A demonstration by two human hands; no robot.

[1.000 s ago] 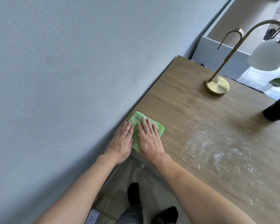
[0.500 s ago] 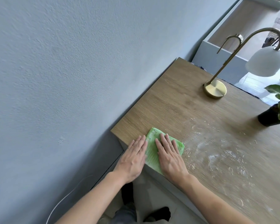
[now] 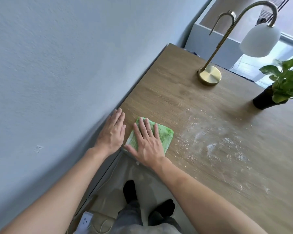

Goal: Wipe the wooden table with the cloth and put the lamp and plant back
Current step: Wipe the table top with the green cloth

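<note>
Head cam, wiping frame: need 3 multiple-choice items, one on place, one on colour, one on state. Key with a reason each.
1. Where does the white powder lie relative to the cloth?
A. to its right
B. to its left
C. beneath it only

2. What colour is the cloth?
A. blue
B. green
C. white

3. How does the right hand meet the cloth?
A. pinches a corner
B. hovers above it
C. lies flat on it

Key: 1 A, powder spreads over the table right of the cloth; 2 B, bright green; 3 C, palm down with fingers spread, while the left hand rests beside it.
</note>
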